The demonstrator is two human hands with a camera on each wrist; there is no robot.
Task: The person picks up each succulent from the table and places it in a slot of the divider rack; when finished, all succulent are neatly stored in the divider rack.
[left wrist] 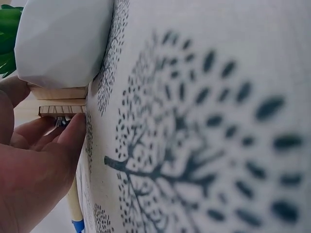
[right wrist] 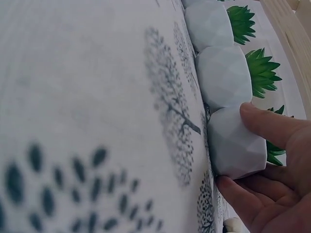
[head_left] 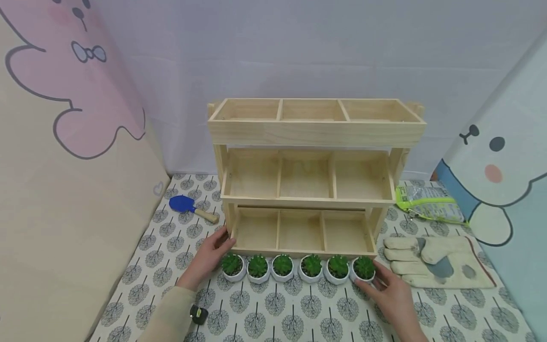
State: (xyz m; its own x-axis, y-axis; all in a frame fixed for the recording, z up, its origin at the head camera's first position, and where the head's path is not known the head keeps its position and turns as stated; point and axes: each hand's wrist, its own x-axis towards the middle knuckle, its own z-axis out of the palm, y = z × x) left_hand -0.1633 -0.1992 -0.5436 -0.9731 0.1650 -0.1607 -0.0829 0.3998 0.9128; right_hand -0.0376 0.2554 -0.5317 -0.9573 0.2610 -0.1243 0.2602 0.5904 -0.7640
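Right-hand grip: right hand (head_left: 391, 295) clamps thumb and fingers around the rightmost white faceted pot (right wrist: 233, 150) with a spiky green succulent (head_left: 364, 267).
Left-hand grip: left hand (head_left: 209, 255) holds the lower left edge of the three-tier pale wooden shelf (head_left: 316, 133); exact fingertip contact is hard to tell.
Pot's place: right end of the row, on the white tree-patterned cloth (head_left: 239, 327) before the shelf.
Pot's handling: likely light, stiff, perhaps slippery; best taken across opposite facets, clear of the succulent.

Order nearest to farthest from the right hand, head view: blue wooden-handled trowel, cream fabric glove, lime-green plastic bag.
1. Cream fabric glove, beside the right hand.
2. Lime-green plastic bag, beyond the glove.
3. Blue wooden-handled trowel, left of the wooden shelf.
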